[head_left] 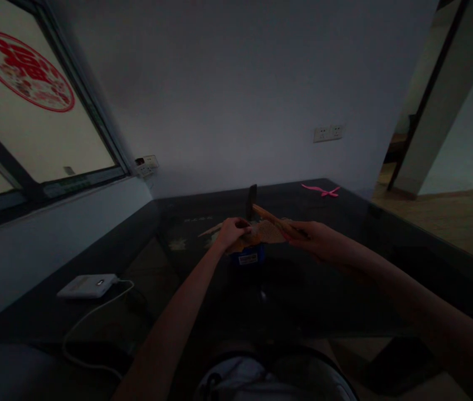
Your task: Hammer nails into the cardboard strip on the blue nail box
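Observation:
Over the middle of the dark table, my right hand is closed round the wooden handle of a hammer. Its dark head stands raised, a little above and right of my left hand. The fingers of my left hand are pinched together at a tan, textured sheet; dim light hides what is between them. That sheet lies on or just above a blue box with a white label. A thin pale strip pokes out left of my left hand.
A white power bank with a white cable lies on the table at the left. A pink ribbon rests at the far right corner. The wall with sockets stands behind, and a window is on the left.

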Demonstrator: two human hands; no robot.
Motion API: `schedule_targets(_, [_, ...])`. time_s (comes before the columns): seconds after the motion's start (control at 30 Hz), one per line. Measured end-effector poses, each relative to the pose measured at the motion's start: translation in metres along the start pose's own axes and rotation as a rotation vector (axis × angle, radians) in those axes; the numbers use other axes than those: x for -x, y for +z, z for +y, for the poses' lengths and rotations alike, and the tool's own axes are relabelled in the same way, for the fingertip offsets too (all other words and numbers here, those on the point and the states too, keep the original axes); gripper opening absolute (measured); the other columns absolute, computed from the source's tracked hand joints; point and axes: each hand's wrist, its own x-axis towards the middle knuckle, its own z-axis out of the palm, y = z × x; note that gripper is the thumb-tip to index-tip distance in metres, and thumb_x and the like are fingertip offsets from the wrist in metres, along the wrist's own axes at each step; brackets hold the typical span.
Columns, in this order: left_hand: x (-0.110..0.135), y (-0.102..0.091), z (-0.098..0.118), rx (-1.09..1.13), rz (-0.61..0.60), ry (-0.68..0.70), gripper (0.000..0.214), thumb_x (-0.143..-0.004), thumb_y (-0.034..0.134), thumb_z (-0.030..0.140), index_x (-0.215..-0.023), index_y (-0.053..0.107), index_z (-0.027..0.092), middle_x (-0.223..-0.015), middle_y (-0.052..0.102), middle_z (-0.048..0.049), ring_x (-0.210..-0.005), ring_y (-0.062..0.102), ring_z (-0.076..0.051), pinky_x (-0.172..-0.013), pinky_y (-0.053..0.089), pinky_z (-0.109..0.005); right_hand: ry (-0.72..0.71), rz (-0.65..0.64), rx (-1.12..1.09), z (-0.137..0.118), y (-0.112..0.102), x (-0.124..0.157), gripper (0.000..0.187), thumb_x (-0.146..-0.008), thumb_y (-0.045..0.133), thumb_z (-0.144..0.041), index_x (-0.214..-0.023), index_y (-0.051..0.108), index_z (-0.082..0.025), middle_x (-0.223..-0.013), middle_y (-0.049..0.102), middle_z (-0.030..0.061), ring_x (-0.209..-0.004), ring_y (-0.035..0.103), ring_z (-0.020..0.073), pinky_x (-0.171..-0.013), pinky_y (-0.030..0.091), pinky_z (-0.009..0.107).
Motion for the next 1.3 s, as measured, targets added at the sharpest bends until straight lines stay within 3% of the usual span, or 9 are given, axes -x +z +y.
schedule_targets(0.17, [0.0,0.0,0.001,-0.047,0.014,-0.02,0.025,-0.066,0.066,0.031,-0.082,0.068,0.012,-0.081,0.069,-0.0063,-0.072,0.062,-0.018,-0.065,0.047,-0.026,0.018,-0.006,0.035,-0.003,0.004,-0.001,0.05,-0.076,0.05,-0.017,-0.126,0.046,-0.013,-0.07,0.059,0.0018,-0.045,0.05,0.0092,-0.043,0.038,0.02])
schedule_targets(0.63, [0.001,0.0,0.005,-0.018,0.015,-0.031,0.024,-0.066,0.066,0.031,-0.081,0.068,0.012,-0.081,0.069,-0.0061,-0.072,0.062,-0.018,-0.064,0.047,-0.026,0.051,-0.038,0.019,0.001,0.005,0.0,0.054,-0.078,0.048,-0.02,-0.131,0.04,-0.014,-0.066,0.056,0.0001,-0.04,0.047,0.0091,-0.04,0.038,0.022])
schedule_targets(0.9, [0.001,0.001,0.005,0.044,-0.006,-0.015,0.019,-0.067,0.066,0.028,-0.079,0.068,0.013,-0.078,0.069,-0.0055,-0.072,0.063,-0.016,-0.066,0.047,-0.025,-0.009,0.051,0.052,-0.001,0.004,0.001,0.046,-0.078,0.049,-0.022,-0.124,0.048,-0.014,-0.071,0.058,0.001,-0.046,0.049,0.0088,-0.045,0.039,0.02])
schedule_targets(1.17, [0.001,-0.001,0.004,-0.02,0.007,-0.035,0.026,-0.066,0.067,0.032,-0.081,0.068,0.012,-0.081,0.069,-0.0069,-0.074,0.063,-0.019,-0.066,0.047,-0.027,-0.023,0.037,0.039,0.001,0.01,-0.001,0.048,-0.076,0.05,-0.022,-0.124,0.049,-0.013,-0.076,0.059,0.0029,-0.052,0.052,0.0113,-0.046,0.04,0.021])
schedule_targets(1.3, [0.0,-0.006,0.005,0.045,-0.065,0.013,0.021,-0.067,0.065,0.029,-0.08,0.067,0.012,-0.078,0.068,-0.0063,-0.074,0.062,-0.017,-0.068,0.048,-0.026,-0.067,0.071,-0.028,0.002,0.007,0.002,0.039,-0.077,0.05,-0.026,-0.114,0.054,-0.012,-0.075,0.057,0.0023,-0.051,0.051,0.0102,-0.045,0.04,0.02])
